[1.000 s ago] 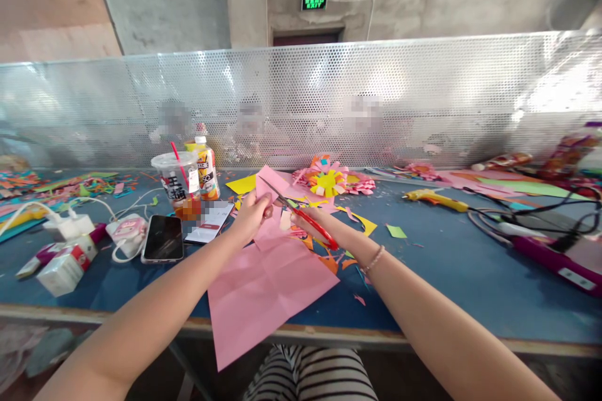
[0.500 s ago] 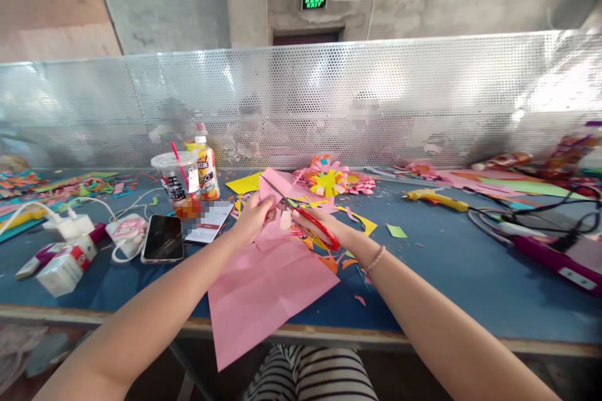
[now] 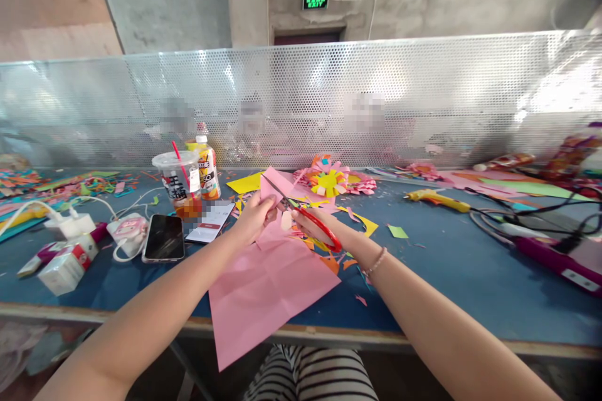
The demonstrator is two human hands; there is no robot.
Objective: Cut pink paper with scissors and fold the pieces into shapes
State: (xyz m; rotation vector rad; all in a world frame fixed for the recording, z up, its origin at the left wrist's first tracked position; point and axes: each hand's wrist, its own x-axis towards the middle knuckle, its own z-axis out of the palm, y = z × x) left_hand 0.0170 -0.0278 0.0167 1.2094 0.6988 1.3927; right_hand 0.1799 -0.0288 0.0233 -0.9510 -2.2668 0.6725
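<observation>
My left hand [image 3: 256, 218] pinches a small piece of pink paper [image 3: 271, 183] above the table. Red-handled scissors [image 3: 320, 227] are in my right hand [image 3: 313, 225], their blades pointing up and left against that pink piece. Below both hands a large creased pink sheet [image 3: 268, 301] hangs partly over the front edge of the table. Just beyond my hands are a yellow paper flower [image 3: 329, 183] and pink fringed paper, with colourful scraps around them.
On the left stand a plastic cup [image 3: 179, 182], a bottle [image 3: 207, 169], phones [image 3: 163, 238], chargers and a white box [image 3: 68, 266]. At right are a yellow glue gun [image 3: 437, 200], cables and a purple power strip [image 3: 557, 266]. A perforated metal screen [image 3: 301, 100] runs behind.
Both hands stay almost where they were, with the scissors still against the pink piece. The whole view has shifted very slightly.
</observation>
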